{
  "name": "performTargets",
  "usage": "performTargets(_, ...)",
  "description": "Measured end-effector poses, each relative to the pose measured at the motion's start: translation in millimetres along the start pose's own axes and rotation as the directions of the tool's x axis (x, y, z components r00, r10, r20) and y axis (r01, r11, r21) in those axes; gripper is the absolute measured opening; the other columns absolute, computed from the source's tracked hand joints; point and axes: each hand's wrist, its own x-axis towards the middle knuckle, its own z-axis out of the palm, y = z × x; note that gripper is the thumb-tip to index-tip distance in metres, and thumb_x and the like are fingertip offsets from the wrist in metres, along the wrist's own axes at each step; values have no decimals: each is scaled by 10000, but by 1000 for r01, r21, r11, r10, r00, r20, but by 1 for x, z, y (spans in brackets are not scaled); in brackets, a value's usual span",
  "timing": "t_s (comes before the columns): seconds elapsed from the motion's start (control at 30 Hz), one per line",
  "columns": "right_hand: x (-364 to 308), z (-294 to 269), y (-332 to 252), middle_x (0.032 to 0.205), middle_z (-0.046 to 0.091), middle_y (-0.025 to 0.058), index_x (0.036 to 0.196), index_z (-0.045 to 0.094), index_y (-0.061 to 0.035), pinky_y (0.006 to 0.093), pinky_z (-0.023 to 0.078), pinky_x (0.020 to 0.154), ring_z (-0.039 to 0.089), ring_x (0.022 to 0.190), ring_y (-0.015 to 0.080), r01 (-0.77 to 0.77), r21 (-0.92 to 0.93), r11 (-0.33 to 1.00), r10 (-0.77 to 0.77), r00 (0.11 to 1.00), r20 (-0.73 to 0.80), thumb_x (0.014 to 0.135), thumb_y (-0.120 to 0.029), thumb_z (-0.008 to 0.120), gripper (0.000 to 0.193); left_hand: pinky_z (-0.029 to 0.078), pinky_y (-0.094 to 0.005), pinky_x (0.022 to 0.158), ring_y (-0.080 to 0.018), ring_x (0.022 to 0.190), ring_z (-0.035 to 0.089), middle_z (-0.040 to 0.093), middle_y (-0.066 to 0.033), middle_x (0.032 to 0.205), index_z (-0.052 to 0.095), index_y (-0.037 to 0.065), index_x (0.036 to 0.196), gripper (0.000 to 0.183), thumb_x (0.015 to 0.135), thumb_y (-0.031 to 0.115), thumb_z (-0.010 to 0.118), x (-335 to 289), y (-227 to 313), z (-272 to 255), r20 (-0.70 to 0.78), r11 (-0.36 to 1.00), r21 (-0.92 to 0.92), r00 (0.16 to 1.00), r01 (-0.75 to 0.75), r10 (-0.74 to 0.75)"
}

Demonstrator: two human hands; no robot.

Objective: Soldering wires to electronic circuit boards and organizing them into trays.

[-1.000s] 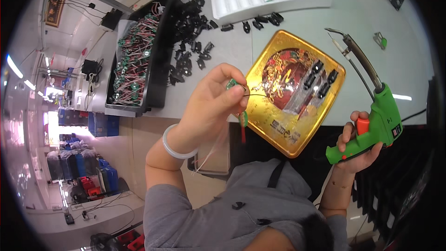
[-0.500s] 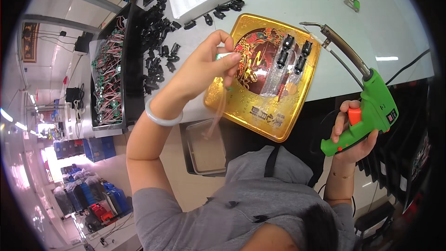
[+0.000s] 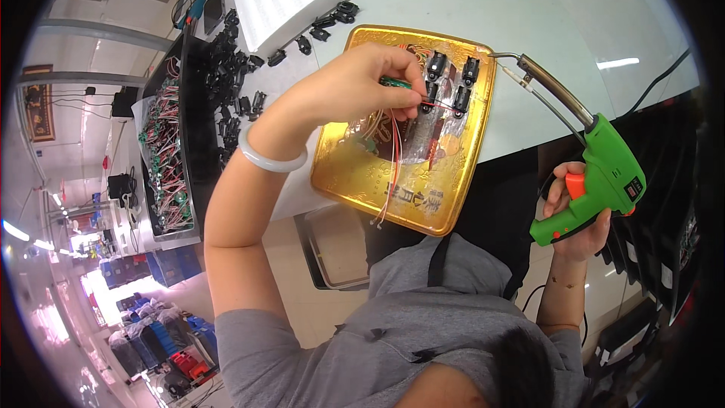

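Head view: left hand pinches green board, right hand clasps soldering gun at 3 o'clock, prob lining up wires, so steadiness next.

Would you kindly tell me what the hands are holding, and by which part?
The left hand pinches a small green wired board, the exact spot being hidden; the right hand grips the green soldering gun by its handle.

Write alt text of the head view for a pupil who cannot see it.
The left hand holds a green board with trailing wires over a gold tray of black parts; the right hand grips a soldering gun. A black bin of wired boards stands at left.
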Motion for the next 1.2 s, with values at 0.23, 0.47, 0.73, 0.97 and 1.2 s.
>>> performTargets(0.23, -7, -12, -3, 1105, 440, 219, 1164, 382, 94, 259, 469, 647, 499, 863, 188, -88, -112, 990, 85, 996, -30, 785, -532, 452, 735, 436, -218, 570, -81, 625, 541, 592, -14, 672, 576, 10, 748, 81, 753, 90, 589, 18, -16, 37, -350, 922, 385, 919, -38, 184)
performTargets(0.47, -5, -13, -1, 1070, 475, 229, 1128, 430, 96, 289, 473, 666, 505, 890, 213, -95, -190, 977, 92, 995, -26, 764, -560, 450, 750, 403, -278, 502, -158, 501, 519, 551, -66, 564, 592, 14, 675, 191, 726, 193, 632, 17, -24, 48, -438, 989, 142, 899, 42, 24)
performTargets(0.73, -8, -12, 0, 1053, 476, 198, 1128, 442, 64, 280, 445, 666, 492, 890, 207, -131, -194, 972, 125, 991, -44, 772, -579, 414, 735, 392, -270, 469, -167, 468, 513, 556, -91, 583, 556, -6, 675, 169, 748, 138, 604, 25, -36, 53, -511, 991, 119, 852, -64, 116)
performTargets(0.97, -6, -7, -1, 966, 478, 168, 1073, 446, 49, 286, 423, 659, 485, 861, 213, -154, -261, 953, 143, 988, -57, 783, -597, 365, 713, 411, -303, 454, -226, 466, 544, 554, -101, 537, 581, 28, 681, 153, 739, 162, 625, 26, -38, 60, -552, 913, 399, 772, -88, 315)
performTargets(1.2, -7, -9, -1, 958, 469, 161, 1063, 438, 44, 285, 414, 662, 480, 844, 209, -149, -244, 958, 133, 988, -82, 785, -596, 353, 703, 411, -309, 431, -223, 441, 542, 551, -85, 512, 603, 56, 682, 135, 725, 176, 645, 24, -42, 62, -445, 680, 729, 700, -80, 558)
